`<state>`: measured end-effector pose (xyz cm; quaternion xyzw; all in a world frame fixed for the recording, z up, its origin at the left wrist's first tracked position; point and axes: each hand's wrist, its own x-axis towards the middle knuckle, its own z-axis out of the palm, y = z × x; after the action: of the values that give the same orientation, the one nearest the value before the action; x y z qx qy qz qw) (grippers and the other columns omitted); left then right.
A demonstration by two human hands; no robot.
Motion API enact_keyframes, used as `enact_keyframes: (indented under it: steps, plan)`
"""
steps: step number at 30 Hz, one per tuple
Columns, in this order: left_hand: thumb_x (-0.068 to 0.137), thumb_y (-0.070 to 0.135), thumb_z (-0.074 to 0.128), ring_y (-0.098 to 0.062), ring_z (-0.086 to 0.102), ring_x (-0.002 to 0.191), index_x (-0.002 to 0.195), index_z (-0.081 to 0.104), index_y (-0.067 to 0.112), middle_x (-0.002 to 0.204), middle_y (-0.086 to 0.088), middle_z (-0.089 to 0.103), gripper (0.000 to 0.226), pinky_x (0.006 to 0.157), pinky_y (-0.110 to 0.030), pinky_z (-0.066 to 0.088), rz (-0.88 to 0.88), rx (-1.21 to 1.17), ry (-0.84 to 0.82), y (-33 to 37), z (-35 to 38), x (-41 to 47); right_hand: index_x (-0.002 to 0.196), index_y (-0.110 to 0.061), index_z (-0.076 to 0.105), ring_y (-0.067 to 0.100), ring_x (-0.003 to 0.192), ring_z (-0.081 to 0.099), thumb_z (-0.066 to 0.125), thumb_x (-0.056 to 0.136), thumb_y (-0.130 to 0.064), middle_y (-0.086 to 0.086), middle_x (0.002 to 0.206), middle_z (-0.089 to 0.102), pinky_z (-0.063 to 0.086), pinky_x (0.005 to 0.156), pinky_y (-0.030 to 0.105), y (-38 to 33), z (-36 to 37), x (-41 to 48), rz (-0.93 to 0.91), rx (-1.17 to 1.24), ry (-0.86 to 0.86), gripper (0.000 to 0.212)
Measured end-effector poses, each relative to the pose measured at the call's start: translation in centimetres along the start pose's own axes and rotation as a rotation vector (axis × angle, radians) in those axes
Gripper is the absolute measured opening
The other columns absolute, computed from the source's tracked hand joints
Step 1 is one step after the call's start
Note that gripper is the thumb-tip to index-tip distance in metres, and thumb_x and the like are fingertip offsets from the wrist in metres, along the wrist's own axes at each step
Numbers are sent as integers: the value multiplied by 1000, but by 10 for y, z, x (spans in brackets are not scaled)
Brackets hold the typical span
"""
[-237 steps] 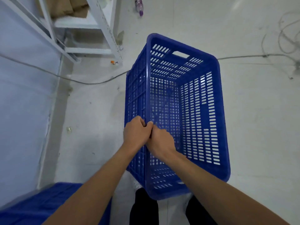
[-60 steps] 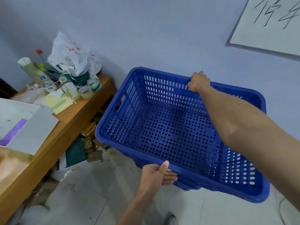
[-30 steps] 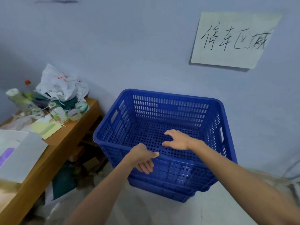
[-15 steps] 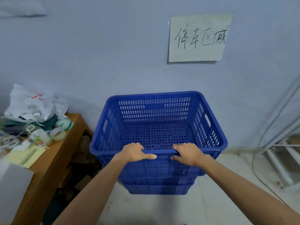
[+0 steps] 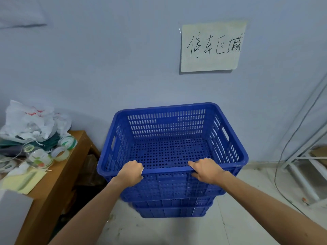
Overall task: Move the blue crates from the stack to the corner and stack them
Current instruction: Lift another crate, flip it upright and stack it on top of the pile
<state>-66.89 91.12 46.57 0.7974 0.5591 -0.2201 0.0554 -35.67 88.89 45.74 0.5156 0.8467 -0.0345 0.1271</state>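
A blue perforated crate (image 5: 169, 138) sits nested on top of a stack of blue crates (image 5: 173, 208) against the wall, on the pale floor. Its inside holds nothing. My left hand (image 5: 131, 173) grips the near rim at its left part, fingers curled over the edge. My right hand (image 5: 206, 171) grips the same rim further right, thumb on top and fingers wrapped under it. Both forearms reach in from the bottom of the view.
A wooden table (image 5: 58, 175) stands just left of the stack, littered with tape rolls (image 5: 66, 142), a white plastic bag (image 5: 29, 119) and yellow paper. A handwritten paper sign (image 5: 211, 47) hangs on the wall. A metal rack (image 5: 304, 165) and a cable stand at the right.
The crate has been carried to the wall and set down onto the stack. Both hands have shifted along the near rim and spread further apart. The view has moved closer.
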Motion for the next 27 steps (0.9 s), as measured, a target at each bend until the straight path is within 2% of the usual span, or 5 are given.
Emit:
enact_keyframes:
  steps: [7,12,15,21,27]
  plan:
    - [95,37,58,-21,56,88,108,68,15,88,0,58,27,79,-36,50,6,7,80,-8,7,10,128,-21,43,26,64,51,44,103,-34,3,96,65,40,56,34,-2,8,10,13,-23,68,28]
    - [97,37,54,-16,43,78,109,67,17,86,4,53,26,71,-31,43,-2,68,120,-11,5,19,131,-22,41,26,62,48,42,103,-32,1,106,62,26,46,31,-3,9,19,35,-43,104,29]
    - [97,37,55,-16,48,79,109,67,19,97,1,66,25,74,-32,47,-14,64,142,-16,2,29,132,-22,39,27,62,47,41,104,-31,2,106,61,21,44,31,-1,8,27,56,-54,120,30]
    - [98,37,54,-18,63,86,110,68,20,98,2,69,25,72,-32,50,-14,74,148,-21,6,39,133,-21,39,27,60,46,41,103,-26,2,106,60,20,44,32,1,14,38,52,-48,140,30]
    - [99,36,52,-15,45,75,107,66,21,83,5,54,22,68,-28,41,-14,75,171,-15,7,34,131,-21,42,26,57,46,44,102,-26,2,101,61,17,43,31,0,19,34,59,-63,184,30]
